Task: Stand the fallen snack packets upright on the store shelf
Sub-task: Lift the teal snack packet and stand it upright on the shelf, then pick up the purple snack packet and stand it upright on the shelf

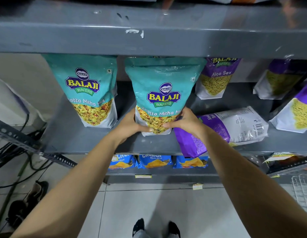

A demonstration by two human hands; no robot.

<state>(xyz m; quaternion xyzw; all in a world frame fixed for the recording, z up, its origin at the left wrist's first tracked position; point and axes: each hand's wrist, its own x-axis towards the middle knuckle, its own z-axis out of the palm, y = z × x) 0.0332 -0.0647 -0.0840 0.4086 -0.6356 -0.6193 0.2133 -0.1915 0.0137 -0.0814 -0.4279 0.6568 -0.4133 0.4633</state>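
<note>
A teal Khatta Mitha Mix packet (162,86) stands upright on the grey shelf (77,134), its top touching the shelf above. My left hand (130,125) grips its lower left corner and my right hand (187,121) its lower right corner. A second teal packet (87,90) stands upright to the left. To the right, a purple and white Aloo Sev packet (235,127) lies flat on its front, its purple end overhanging the shelf's front edge under my right wrist.
Three more Aloo Sev packets stand upright at the back and right: one (216,78), one (280,79), one (297,110). Blue chip packets (156,161) fill the shelf below. A slotted metal bar (29,145) and cables sit at left. Tiled floor lies below.
</note>
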